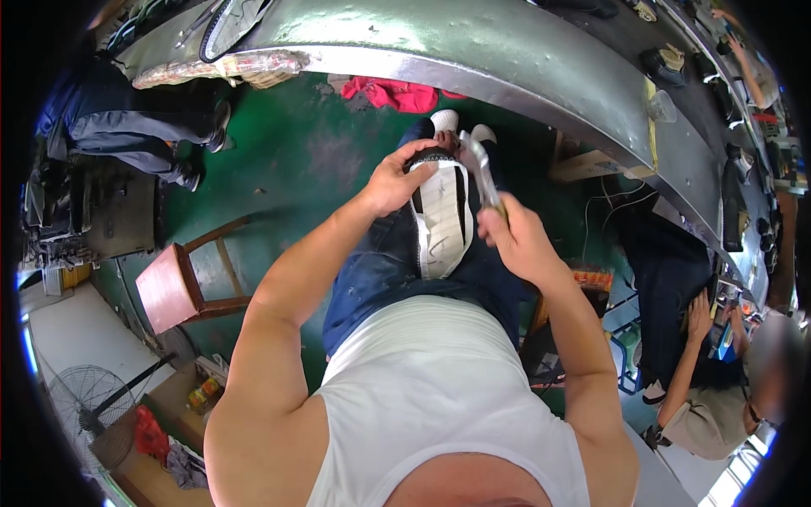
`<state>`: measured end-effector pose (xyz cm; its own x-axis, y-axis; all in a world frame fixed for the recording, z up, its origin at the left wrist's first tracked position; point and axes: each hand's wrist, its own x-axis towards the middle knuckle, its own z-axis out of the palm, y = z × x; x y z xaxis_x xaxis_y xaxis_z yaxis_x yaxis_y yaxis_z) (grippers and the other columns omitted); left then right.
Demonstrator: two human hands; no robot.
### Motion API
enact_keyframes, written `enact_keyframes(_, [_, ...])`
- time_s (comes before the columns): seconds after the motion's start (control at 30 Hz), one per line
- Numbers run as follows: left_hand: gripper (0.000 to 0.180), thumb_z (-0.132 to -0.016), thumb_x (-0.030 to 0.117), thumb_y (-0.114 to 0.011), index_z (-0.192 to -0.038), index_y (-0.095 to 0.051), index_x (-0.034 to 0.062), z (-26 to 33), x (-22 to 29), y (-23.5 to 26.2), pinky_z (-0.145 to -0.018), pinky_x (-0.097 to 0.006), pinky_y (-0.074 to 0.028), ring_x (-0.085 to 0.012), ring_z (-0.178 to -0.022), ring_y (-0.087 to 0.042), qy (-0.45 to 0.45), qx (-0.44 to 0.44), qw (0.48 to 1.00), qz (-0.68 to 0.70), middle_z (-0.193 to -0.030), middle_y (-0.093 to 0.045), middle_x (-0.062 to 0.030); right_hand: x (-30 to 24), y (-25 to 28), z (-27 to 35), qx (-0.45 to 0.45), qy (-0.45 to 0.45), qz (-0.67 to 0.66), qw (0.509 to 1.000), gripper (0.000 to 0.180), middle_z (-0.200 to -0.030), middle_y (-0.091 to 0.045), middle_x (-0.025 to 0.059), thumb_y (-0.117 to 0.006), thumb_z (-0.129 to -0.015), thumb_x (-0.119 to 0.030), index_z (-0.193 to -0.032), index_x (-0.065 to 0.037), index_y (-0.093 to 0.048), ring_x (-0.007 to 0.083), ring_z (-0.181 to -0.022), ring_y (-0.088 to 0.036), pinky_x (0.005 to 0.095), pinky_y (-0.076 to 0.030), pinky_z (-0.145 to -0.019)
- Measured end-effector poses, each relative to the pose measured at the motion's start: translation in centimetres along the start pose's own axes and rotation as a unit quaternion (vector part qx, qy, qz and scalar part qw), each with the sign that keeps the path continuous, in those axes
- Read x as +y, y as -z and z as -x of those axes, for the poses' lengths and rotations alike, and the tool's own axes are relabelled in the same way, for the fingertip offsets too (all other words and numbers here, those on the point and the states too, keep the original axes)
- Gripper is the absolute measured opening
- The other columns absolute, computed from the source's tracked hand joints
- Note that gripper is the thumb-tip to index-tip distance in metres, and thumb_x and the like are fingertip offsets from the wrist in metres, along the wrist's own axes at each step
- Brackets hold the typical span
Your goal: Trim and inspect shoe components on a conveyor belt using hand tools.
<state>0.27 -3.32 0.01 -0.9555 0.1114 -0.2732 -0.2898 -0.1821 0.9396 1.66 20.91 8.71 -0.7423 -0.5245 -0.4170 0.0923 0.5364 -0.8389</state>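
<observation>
A shoe [442, 221] rests across my lap with its underside up. Its white bottom carries dark patches, and a black gathered edge runs around the toe end. My left hand [394, 181] is closed on that toe end, the thumb pressing on the white bottom near the black edge. Around a silver hammer-like tool [481, 167] my right hand [512, 235] is wrapped. The tool's head is up beside the right side of the toe; motion blur hides whether it touches and its exact kind.
A long metal-topped bench [498, 63] curves across the far side. A wooden chair [173, 287] and a standing fan [89, 406] are on the left. One person [139, 127] stands far left; another [710, 414] works at the right. Red cloth [393, 93] lies on the green floor.
</observation>
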Motion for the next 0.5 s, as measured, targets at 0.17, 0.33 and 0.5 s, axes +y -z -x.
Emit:
enact_keyframes(0.17, [0.063,-0.091,0.005,-0.063,-0.149,-0.037,0.0075,0.9,0.4,1.0,-0.105,-0.030,-0.041,-0.0167,-0.122,-0.050,0.012,-0.036,0.997,-0.074,-0.135,-0.053,-0.0088,2.3,-0.6,-3.5,0.073,0.081,0.173,0.979,0.034,-0.079,-0.064,0.0228,-0.062,-0.095,-0.032,-0.099,0.002,-0.058,0.0448,-0.076,-0.062,0.0425,-0.051,-0.068])
enact_keyframes(0.33, [0.085,-0.076,-0.008,-0.050,-0.154,-0.017,-0.0024,3.1,-1.9,0.2,-0.110,-0.034,-0.036,-0.0267,-0.133,-0.046,0.014,-0.005,1.000,0.019,-0.145,-0.045,-0.0207,6.0,-3.5,-3.0,0.182,0.066,0.075,0.978,0.046,-0.078,-0.066,0.0177,-0.072,-0.086,-0.040,-0.097,0.003,-0.059,0.0317,-0.074,-0.068,0.0395,-0.052,-0.069])
enact_keyframes(0.5, [0.056,-0.079,-0.010,-0.042,-0.135,-0.052,-0.0050,5.2,-3.8,-3.8,-0.096,-0.031,-0.049,-0.0223,-0.109,-0.063,0.099,0.233,0.963,0.093,-0.122,-0.064,-0.0164,10.0,-6.4,-2.3,0.067,-0.039,-0.099,0.992,0.034,-0.076,-0.066,0.0145,-0.067,-0.090,-0.028,-0.099,0.004,-0.057,0.0213,-0.065,-0.067,0.0347,-0.052,-0.060])
